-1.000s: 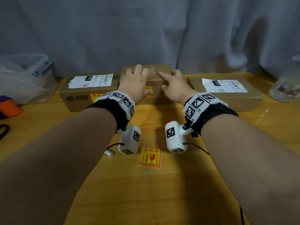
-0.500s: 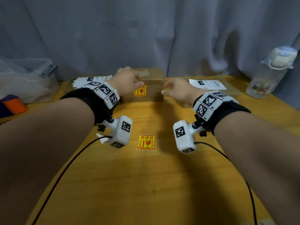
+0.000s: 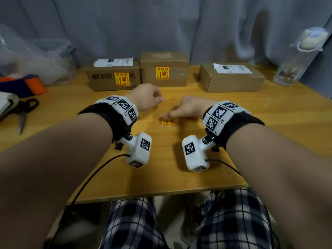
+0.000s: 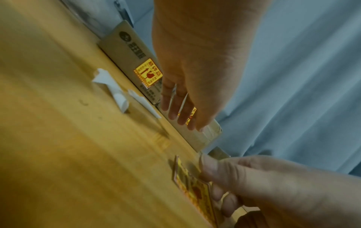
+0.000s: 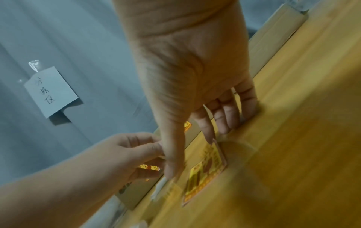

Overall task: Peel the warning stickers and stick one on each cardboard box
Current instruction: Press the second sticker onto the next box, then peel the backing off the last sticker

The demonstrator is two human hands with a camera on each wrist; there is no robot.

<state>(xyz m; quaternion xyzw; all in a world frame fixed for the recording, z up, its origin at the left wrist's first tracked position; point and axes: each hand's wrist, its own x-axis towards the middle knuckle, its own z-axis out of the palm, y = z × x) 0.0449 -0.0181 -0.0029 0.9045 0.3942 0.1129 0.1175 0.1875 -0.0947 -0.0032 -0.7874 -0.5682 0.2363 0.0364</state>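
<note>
Three cardboard boxes stand in a row at the back of the table. The left box [image 3: 107, 79] and the middle box [image 3: 177, 69] each carry a yellow warning sticker on the front. The right box [image 3: 231, 81] shows a bare front. One loose warning sticker [image 3: 169, 121] lies flat on the table. My right hand [image 3: 172, 115] reaches down with straight fingers, and its fingertips [image 5: 212, 138] touch the sticker's [image 5: 205, 172] far edge. My left hand [image 3: 155, 99] hovers just left of it, fingers relaxed and holding nothing.
Scissors [image 3: 23, 114] and an orange-and-blue item [image 3: 30, 85] lie at the left, with a clear plastic bin [image 3: 45, 65] behind them. A water bottle [image 3: 298, 58] stands at the back right. White backing scraps [image 4: 117, 94] lie before the left box. Cables trail over the table's front edge.
Both hands have drawn back from the middle box toward me. The right hand has come down onto the loose sticker on the table, and the left hand now hovers beside it.
</note>
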